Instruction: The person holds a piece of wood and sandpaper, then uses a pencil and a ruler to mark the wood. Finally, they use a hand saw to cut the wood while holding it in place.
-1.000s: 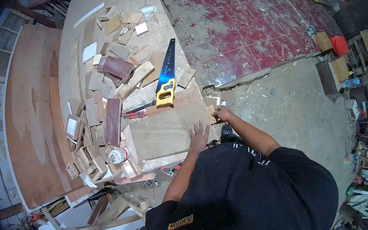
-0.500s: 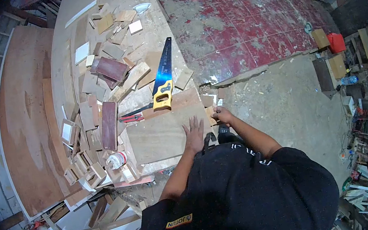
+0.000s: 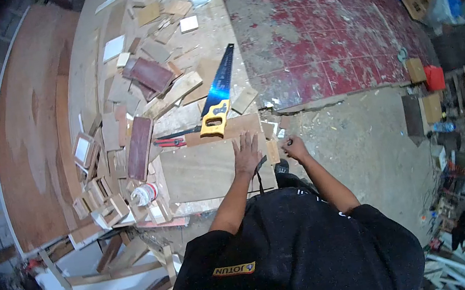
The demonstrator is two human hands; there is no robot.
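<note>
My left hand (image 3: pixel 247 156) lies flat with fingers spread on a rectangular plywood board (image 3: pixel 198 173), near its right end. My right hand (image 3: pixel 295 149) is off the table's edge, just right of the board, with the fingers curled together. Something small and dark shows at those fingers, too small to name. Beyond the board rests a handsaw (image 3: pixel 214 119) with a yellow handle, its blade pointing away from me. Beside the saw's handle is a red and black tool (image 3: pixel 170 143). A small wood block (image 3: pixel 272 150) sits between my two hands.
Wood offcuts and dark red blocks (image 3: pixel 141 148) litter the table's left half. A white tub (image 3: pixel 145 194) stands near the front edge. Stacked scrap wood (image 3: pixel 115 283) lies below on the left. Right of the table are concrete floor and worn red flooring (image 3: pixel 323 33).
My right hand has moved from the board's right edge out to the right, away from the small block. My left hand stays on the board, its fingers nearer the far edge. The view has shifted slightly.
</note>
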